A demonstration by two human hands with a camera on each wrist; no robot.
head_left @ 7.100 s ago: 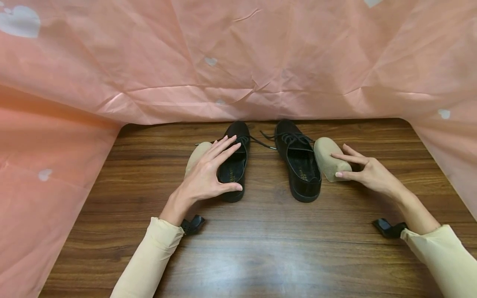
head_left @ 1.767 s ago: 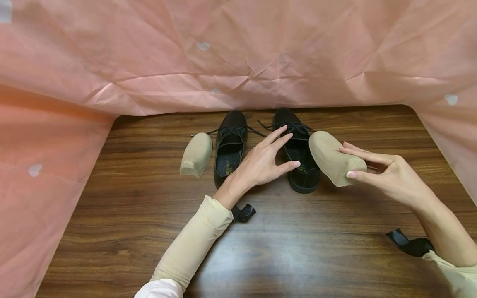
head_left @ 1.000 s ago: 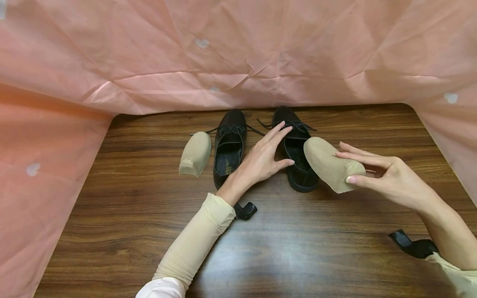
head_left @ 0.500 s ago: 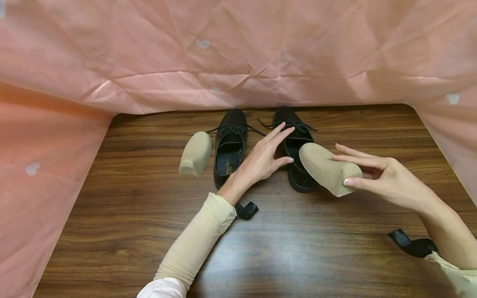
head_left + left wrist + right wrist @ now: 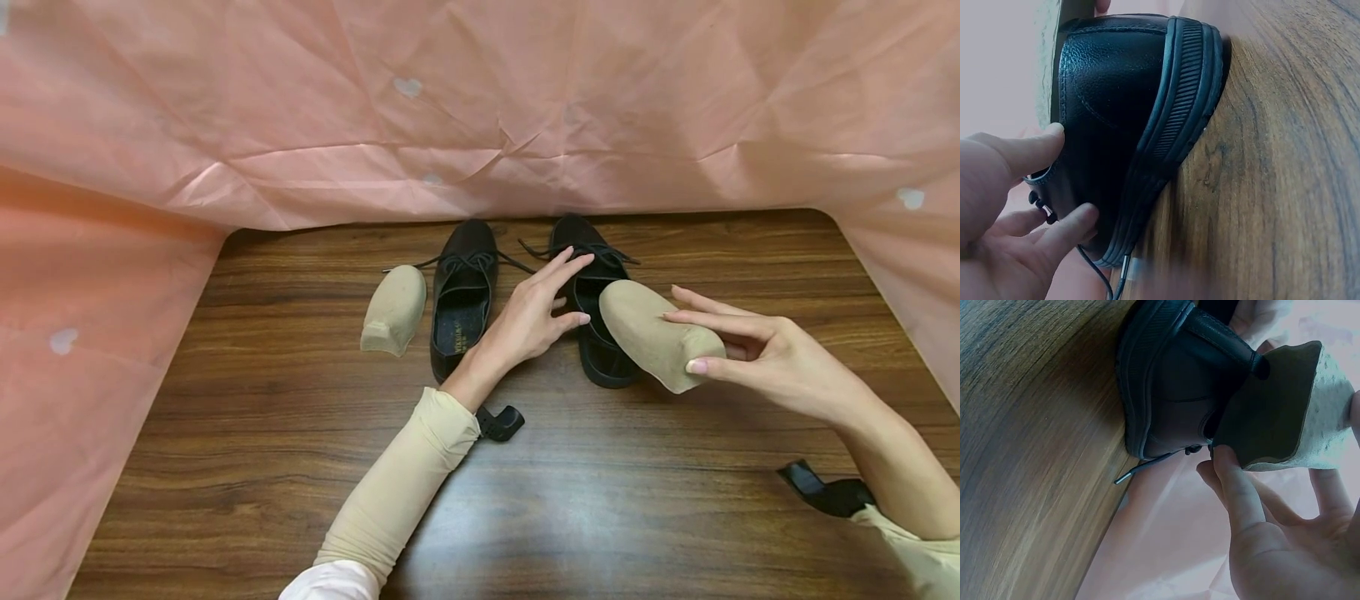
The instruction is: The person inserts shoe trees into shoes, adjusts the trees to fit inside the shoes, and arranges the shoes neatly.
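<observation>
My right hand (image 5: 783,358) pinches a beige shoe tree (image 5: 651,329) by its blocky heel end, thumb on the near side and fingers on the far side. The shoe tree slants over the opening of the right black lace-up shoe (image 5: 606,372), its rounded toe toward the tongue, and hides part of the insole. My left hand (image 5: 525,321) lies along that shoe's left side, fingers stretched toward the laces. In the left wrist view, its thumb is at the collar of the shoe (image 5: 1116,81) and a finger touches the side. The right wrist view shows the shoe tree's hollow underside (image 5: 1266,406).
The other black shoe (image 5: 467,242) stands to the left, laces tied, opening uncovered. A second beige shoe tree (image 5: 395,308) lies beside it on the wooden table (image 5: 262,400). A pink cloth with white hearts (image 5: 480,125) hangs behind the table and at its sides.
The right hand has lifted the shoe tree off the table and shifted it left over the right shoe's opening. The left hand has moved from the left shoe and its shoe tree to the right shoe.
</observation>
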